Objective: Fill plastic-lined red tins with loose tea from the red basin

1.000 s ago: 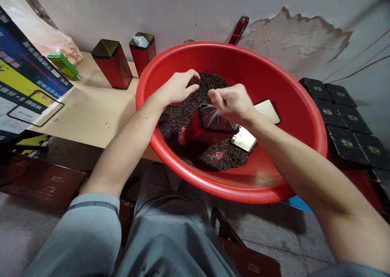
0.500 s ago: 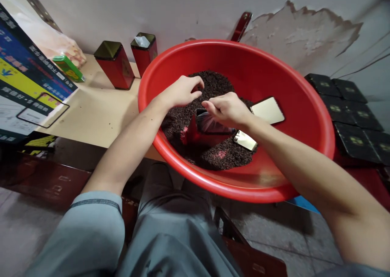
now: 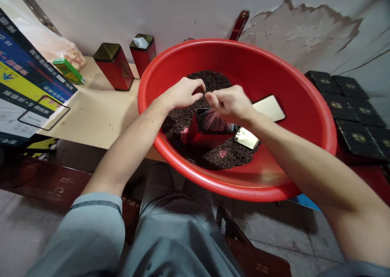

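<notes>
Tin on end in tea leaves, mouth up, right hand pinching its bag, left hand pinched shut alongside.

One head-worn camera, looking forward and down, close above left hand and right hand, red basin around the fingers.

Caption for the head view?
Right hand pinches the clear liner of a red tin, left hand alongside, in a red basin of dark leaves.

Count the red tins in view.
3 tins: two on the table left of the basin; one in the basin, its liner pinched by the right hand. Others may be hidden.
</notes>
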{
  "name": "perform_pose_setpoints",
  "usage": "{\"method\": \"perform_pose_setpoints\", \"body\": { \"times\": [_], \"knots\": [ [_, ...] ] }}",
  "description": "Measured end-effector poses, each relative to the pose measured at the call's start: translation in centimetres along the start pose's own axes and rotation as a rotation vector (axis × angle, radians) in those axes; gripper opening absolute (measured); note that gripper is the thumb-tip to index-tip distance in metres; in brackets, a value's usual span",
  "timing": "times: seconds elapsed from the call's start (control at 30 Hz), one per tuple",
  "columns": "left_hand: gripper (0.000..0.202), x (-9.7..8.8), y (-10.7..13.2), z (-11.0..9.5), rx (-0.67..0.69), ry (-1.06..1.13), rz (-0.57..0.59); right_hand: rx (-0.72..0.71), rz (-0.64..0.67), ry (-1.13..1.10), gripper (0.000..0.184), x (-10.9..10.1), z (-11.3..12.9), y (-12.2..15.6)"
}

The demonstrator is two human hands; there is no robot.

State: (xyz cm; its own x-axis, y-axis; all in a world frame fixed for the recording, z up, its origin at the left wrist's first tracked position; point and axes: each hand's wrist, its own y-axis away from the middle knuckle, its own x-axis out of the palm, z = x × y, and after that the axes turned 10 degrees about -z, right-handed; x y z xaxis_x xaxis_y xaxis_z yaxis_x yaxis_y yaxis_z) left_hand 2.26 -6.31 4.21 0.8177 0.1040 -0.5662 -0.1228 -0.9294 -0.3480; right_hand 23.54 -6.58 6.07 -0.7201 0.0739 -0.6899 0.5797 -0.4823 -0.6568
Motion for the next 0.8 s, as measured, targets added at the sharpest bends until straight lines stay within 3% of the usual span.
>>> {"method": "perform_pose_setpoints", "body": {
  "times": [0.13, 0.27, 0.37, 0.5, 0.67, 0.8],
  "knots": [
    [0.020, -0.3, 0.0, -0.2, 0.044, -0.011, 0.059, 0.063, -0.058, 0.036, 0.072, -0.3, -0.5, -0.1],
    [0.054, 0.8, 0.4, -0.4, 0.071, 0.042, 0.198, 0.133, -0.020, -0.041, 0.074, 0.2, -0.7, -0.2],
    [0.080, 2.9, 1.1, -1.3, 0.080, -0.024, 0.268, 0.238, -0.140, -0.144, 0.075, 1.2, -0.1, -0.1],
    [0.090, 5.5, 1.7, -3.1, 0.062, -0.282, 0.313, 0.345, -0.342, -0.298, 0.076, 2.9, 0.9, 0.4],
    [0.064, 6.8, 1.5, -3.1, 0.106, -0.384, 0.282, 0.443, -0.513, -0.516, 0.078, 4.6, 0.5, 0.4],
    [0.026, 7.6, 1.8, -2.3, 0.169, -0.337, 0.191, 0.441, -0.447, -0.554, 0.077, 3.7, -0.3, -0.4]
  ]
}}
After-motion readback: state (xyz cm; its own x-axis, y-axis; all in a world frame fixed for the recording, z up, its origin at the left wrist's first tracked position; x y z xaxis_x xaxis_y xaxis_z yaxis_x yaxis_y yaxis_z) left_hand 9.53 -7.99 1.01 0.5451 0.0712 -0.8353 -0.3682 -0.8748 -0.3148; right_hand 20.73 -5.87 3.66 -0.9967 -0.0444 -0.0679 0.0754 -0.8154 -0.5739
